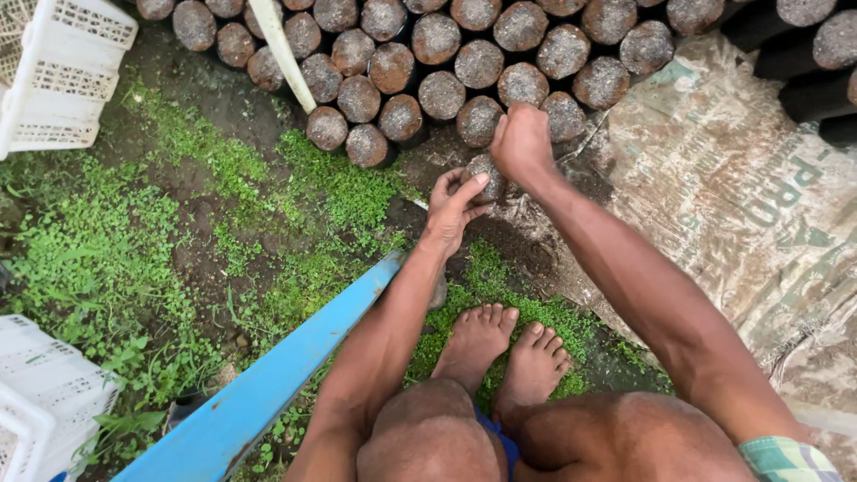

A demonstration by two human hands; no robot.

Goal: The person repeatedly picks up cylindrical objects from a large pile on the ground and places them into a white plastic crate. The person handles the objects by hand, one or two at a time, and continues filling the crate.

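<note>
Left hand (453,207) has its grip curled round a small soil-filled bag (486,177) on the bare ground, at the front edge of the stacked rows of bags (437,54). Right hand (522,141) is bunched just above it, fingers closed; whether it pinches anything, cannot tell. Risks: the bag looks soft, so a hard squeeze could spill soil; the neighbouring bags (384,132) lie touching and could roll if nudged. Bare feet (504,353) rest on damp moss, so a slip is possible.
</note>
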